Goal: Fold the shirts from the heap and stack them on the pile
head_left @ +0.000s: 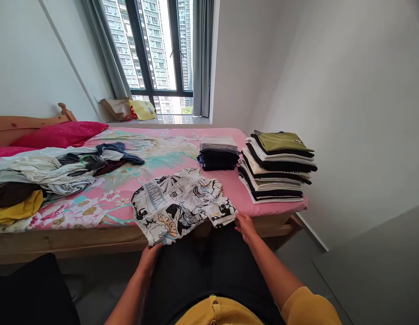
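Observation:
A white T-shirt (177, 203) with a black comic print lies spread on the pink floral bedsheet (108, 212), its near edge at the bed's front. My left hand (150, 261) holds the near left edge of the shirt. My right hand (246, 227) pinches the shirt's near right corner, where the cloth is folded over. Behind the shirt stands a folded stack of dark and grey clothes (218, 153). A taller folded stack (275, 167), topped by an olive shirt, sits at the bed's right corner.
A loose heap of clothes (43, 174) lies at the left of the bed, near pink pillows (60, 134) and a wooden headboard (29, 124). A white wall rises close on the right. Paper bags (130, 109) rest on the window sill behind the bed.

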Demonstrator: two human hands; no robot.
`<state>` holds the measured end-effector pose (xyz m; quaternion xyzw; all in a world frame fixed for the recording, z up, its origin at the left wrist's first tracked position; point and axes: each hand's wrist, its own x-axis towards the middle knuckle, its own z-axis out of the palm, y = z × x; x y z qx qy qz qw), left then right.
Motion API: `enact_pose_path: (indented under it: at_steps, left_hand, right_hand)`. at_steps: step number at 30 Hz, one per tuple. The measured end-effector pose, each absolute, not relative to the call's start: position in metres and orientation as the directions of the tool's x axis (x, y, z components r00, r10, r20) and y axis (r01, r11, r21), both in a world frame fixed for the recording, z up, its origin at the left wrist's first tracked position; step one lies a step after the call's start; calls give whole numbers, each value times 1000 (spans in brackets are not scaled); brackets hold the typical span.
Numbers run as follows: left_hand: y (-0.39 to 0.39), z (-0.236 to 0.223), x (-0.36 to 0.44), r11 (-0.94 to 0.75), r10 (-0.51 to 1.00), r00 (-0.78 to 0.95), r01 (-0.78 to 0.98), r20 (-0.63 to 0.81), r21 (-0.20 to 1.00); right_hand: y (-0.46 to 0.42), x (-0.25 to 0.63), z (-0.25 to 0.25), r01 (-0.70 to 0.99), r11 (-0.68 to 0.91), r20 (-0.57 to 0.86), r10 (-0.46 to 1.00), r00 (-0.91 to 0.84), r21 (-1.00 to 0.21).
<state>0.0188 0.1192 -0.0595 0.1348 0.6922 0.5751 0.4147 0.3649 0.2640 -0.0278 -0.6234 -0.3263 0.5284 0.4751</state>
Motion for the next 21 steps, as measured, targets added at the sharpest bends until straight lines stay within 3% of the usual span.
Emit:
enact_pose_path:
  at_steps: [5, 9, 15, 21]
  left_hand:
    - [109, -35, 20, 183, 625, -695, -314, -357, 932]
    - [84, -2, 24, 157, 611, -709, -330, -354, 931]
    - [59, 0, 37, 252, 736, -513, -398, -442, 882]
    - [40, -22, 40, 475, 759, -396, -207, -518, 855]
  right_hand:
    - [271, 353, -24, -208, -396, -435, 877, 204, -895]
    - [267, 359, -17, -318, -351, -414, 896, 160, -881]
    - [233, 389, -40, -476, -344, -440, 892, 105, -809]
    - [229, 390, -56, -510, -439, -523, 852, 27, -740]
